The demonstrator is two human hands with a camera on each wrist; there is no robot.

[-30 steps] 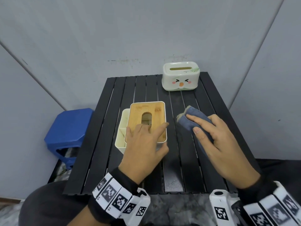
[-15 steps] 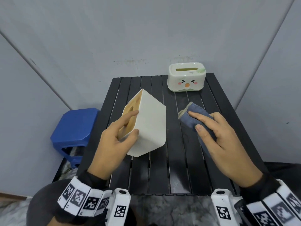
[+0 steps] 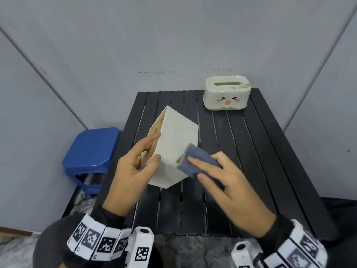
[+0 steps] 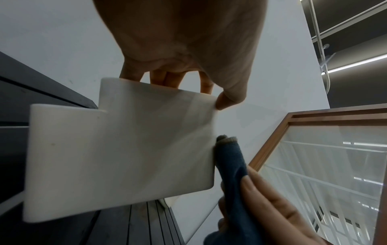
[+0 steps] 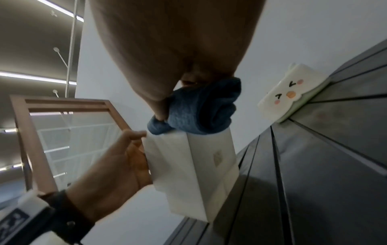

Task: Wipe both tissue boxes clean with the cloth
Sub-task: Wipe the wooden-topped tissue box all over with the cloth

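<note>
The left hand (image 3: 133, 171) grips a white tissue box (image 3: 173, 151), tipped on edge over the black slatted desk (image 3: 251, 171). The right hand (image 3: 228, 182) holds a folded blue cloth (image 3: 195, 161) against the box's side. A cartoon-face tissue box (image 3: 228, 93) stands at the desk's far right corner.

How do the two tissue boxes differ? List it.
The wood-lidded box is tilted, held by the left hand; the face box stands upright, untouched, at the table's far end. The wood-lidded box has plain walls; the face box a cartoon face. The right hand's cloth touches the wood-lidded box, not the face box. Both are pale.
</note>
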